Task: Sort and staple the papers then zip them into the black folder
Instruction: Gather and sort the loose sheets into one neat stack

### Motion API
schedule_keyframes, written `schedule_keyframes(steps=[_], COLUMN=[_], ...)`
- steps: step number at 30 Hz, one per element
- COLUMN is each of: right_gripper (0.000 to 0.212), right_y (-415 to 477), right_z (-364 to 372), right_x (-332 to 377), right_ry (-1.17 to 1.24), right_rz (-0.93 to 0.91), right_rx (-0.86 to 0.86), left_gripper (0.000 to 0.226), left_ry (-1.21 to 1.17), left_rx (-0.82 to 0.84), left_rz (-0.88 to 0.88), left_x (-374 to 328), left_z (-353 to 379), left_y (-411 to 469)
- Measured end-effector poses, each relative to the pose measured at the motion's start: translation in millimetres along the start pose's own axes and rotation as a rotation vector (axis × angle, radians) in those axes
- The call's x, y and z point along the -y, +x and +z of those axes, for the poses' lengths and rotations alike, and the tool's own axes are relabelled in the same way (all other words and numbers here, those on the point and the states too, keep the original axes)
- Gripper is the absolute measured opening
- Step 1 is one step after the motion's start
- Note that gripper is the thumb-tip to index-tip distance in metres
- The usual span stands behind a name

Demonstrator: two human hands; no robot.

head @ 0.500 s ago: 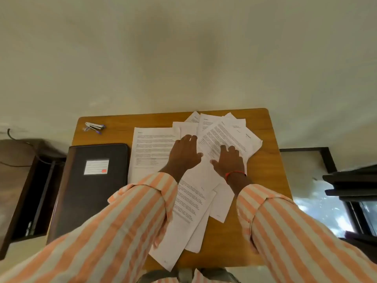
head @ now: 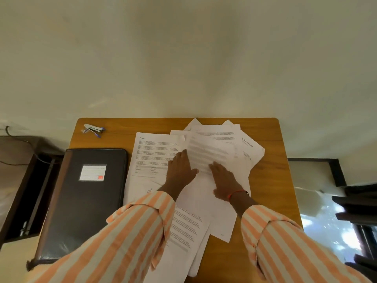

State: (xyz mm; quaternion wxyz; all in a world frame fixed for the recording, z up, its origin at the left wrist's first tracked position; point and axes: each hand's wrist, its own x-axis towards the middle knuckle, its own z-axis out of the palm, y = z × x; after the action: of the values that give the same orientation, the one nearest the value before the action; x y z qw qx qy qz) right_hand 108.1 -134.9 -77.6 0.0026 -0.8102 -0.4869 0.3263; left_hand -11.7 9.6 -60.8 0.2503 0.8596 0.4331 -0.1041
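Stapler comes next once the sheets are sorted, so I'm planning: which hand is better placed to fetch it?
Probably the left. The stapler lies at the far left corner of the table, beyond the black folder. The left hand rests on the papers nearer that side; the right hand lies farther right.

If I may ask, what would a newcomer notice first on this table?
The loose white papers fanned untidily across the middle of the wooden table stand out first, with the left hand and right hand resting flat on them. A black folder lies at the table's left side, and a small stapler sits near the far left corner.
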Motion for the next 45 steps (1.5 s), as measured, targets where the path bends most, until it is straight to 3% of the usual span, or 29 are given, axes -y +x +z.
schedule_keyframes(steps=[4, 9, 12, 14, 19, 21, 24, 26, 29, 31, 33, 35, 39, 42, 45], right_gripper=[0.093, 0.088, 0.079, 0.078, 0.091, 0.097, 0.104, 0.087, 0.033, 0.019, 0.018, 0.021, 0.024, 0.031, 0.051], right_y=[-15, -23, -22, -21, -17, -17, -19, -19, -21, -21, -22, -24, -24, -23, -24], right_z=[5, 13, 14, 14, 16, 17, 10, 2, -12, -21, -29, -34, -30, -25, -19], right_x=[11, 10, 10, 14, 22, 18, 10, 2, -12, -18, -22, -21, -18, -10, 0], right_ry=[0.084, 0.177, 0.168, 0.166, 0.488, 0.538, 0.603, 0.778, 0.796, 0.782, 0.781, 0.786, 0.784, 0.806, 0.748], right_rz=[-0.100, -0.122, -0.063, 0.120, 0.394, 0.494, 0.615, 0.593, 0.585, 0.630, 0.675, 0.693, 0.666, 0.653, 0.671], right_rx=[0.069, 0.060, -0.122, -0.269, -0.318, -0.395, -0.546, -0.588, -0.664, -0.763, -0.830, -0.862, -0.847, -0.778, -0.674], left_gripper=[0.087, 0.078, 0.082, 0.070, 0.012, 0.019, 0.011, 0.031, 0.052, 0.052, 0.046, 0.052, 0.066, 0.061, 0.050], left_ry=[-0.063, -0.032, -0.064, -0.103, -0.294, -0.472, -0.986, -1.159, -1.047, -0.760, -0.374, -0.198, -0.222, -0.158, -0.131], left_rx=[-0.020, -0.046, -0.021, -0.005, -0.052, -0.026, 0.080, 0.169, 0.182, 0.093, 0.035, 0.068, 0.142, 0.138, 0.101], left_rz=[-0.185, -0.249, -0.325, -0.319, -0.187, -0.142, -0.147, -0.120, -0.130, -0.212, -0.239, -0.266, -0.293, -0.282, -0.270], left_x=[17, 35, 45, 53, 48, 36, 23, 23, 36, 58, 81, 99, 109, 109, 107], left_z=[-1, 1, 4, 11, 12, 5, -11, -21, -31, -29, -22, -15, -5, 4, 9], left_y=[0, -13, -22, -23, -27, -31, -35, -34, -32, -34, -43, -56, -72, -78, -81])
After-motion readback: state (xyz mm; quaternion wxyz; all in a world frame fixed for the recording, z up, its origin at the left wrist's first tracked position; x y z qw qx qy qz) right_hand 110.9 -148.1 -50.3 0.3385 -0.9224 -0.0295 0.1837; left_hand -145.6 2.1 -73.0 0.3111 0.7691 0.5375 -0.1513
